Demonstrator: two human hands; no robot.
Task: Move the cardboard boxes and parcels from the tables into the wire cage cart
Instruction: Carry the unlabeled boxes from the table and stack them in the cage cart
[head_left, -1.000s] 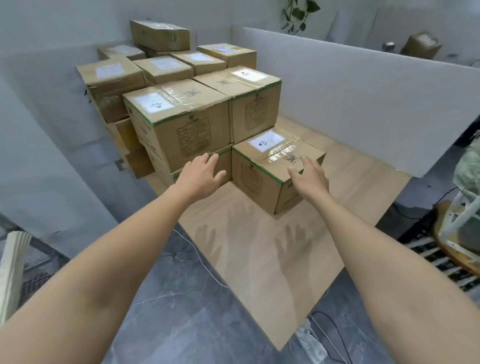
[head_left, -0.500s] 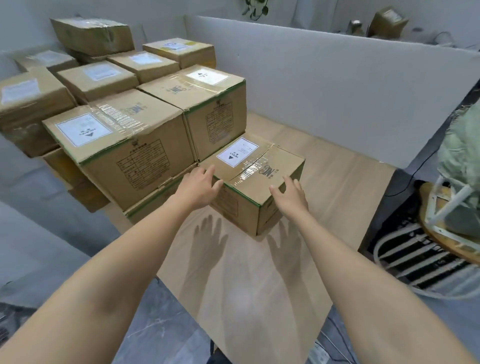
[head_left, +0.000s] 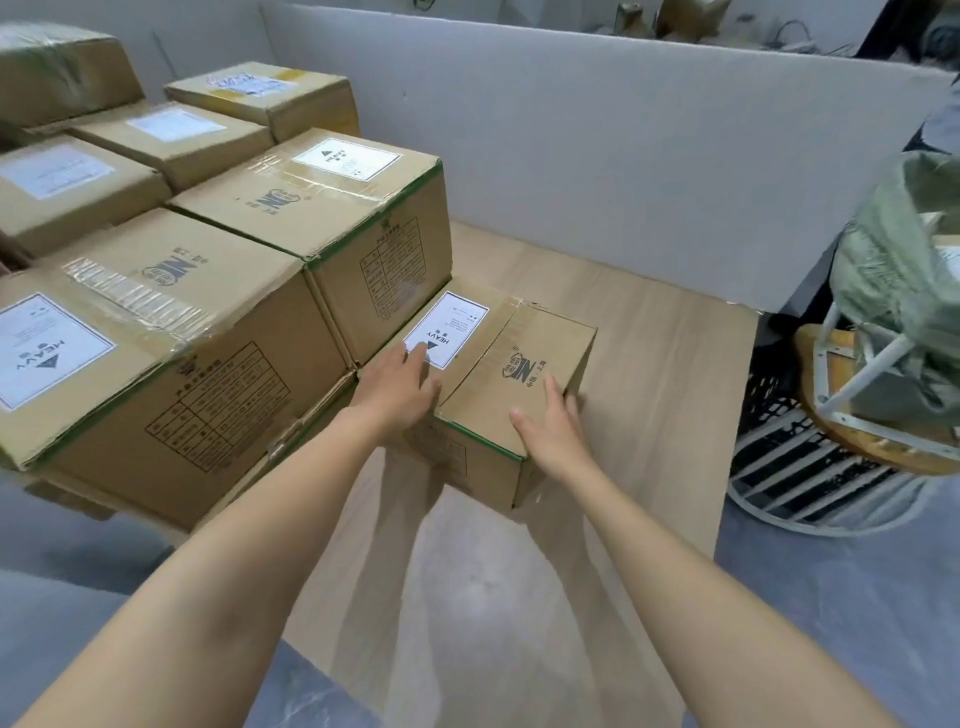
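Cardboard box duty, seen from the head view: the small cardboard box (head_left: 511, 374) sits on the wooden table (head_left: 660, 364), and its far left side touches the taller box (head_left: 332, 228) of the stack. Our left hand (head_left: 400, 395) lies flat on its top, with straight fingers reaching the HEAVY label (head_left: 447, 335). Our right hand (head_left: 550, 431) rests on the top near the right edge, fingers also straight. Neither hand grips anything yet.

We judge this to be the start of the pick-up. The label warns of weight, so we should slide the box towards us first, away from the stack. Then we can get the fingers down opposite sides and under the bottom edges, rather than pinch the taped top. We should keep it level and close to the body.

For room, the table is bare wood in front of and to the right of the box, so it can be pulled that way. The left is shut off by the stack and the far side by the grey partition (head_left: 597, 156). The table's right edge drops to the floor beside a green sack (head_left: 904, 270) on a white frame. We cannot make out the wire cage cart with any certainty.
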